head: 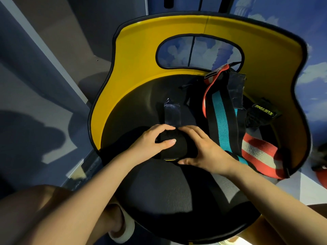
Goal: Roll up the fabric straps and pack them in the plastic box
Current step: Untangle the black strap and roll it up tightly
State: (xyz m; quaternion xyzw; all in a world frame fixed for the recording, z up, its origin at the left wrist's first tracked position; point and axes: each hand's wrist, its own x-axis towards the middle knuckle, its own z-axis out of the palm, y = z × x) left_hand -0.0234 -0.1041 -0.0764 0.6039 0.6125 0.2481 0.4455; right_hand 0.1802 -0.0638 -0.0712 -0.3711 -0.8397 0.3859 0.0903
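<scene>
Both hands, left hand (150,140) and right hand (203,147), fingers gripping black strap roll (174,147) | seat (159,188) front edge clear

Black strap roll (174,145) mid-seat, apparently part-wound; striped straps (224,121) loose beside.

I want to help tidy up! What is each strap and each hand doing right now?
Black strap: partly rolled, held by both hands.
Black-and-teal strap: unrolled, lying loose.
Red-and-white strap: unrolled, lying loose.
Left hand: gripping roll.
Right hand: gripping roll.
</scene>
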